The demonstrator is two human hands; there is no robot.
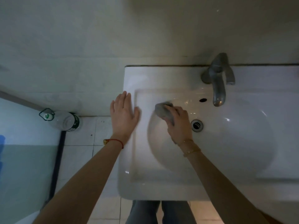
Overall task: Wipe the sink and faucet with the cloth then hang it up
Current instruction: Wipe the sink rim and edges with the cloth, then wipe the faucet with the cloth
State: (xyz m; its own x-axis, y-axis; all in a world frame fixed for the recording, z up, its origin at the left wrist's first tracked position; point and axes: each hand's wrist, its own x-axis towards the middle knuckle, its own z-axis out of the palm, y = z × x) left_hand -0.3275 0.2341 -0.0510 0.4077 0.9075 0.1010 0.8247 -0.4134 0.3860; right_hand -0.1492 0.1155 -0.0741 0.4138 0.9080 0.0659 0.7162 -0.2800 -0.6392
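A white ceramic sink fills the right half of the head view, with a round drain in its bowl. A grey metal faucet rises at the back rim, spout pointing into the bowl. My right hand is inside the bowl, left of the drain, gripping a bunched grey cloth pressed on the bowl's upper left wall. My left hand lies flat, fingers spread, on the sink's left rim and holds nothing.
A clear plastic bottle with a green label lies on the tiled floor by the wall, left of the sink. A glass panel with a dark frame stands at the left. My legs show below the sink's front edge.
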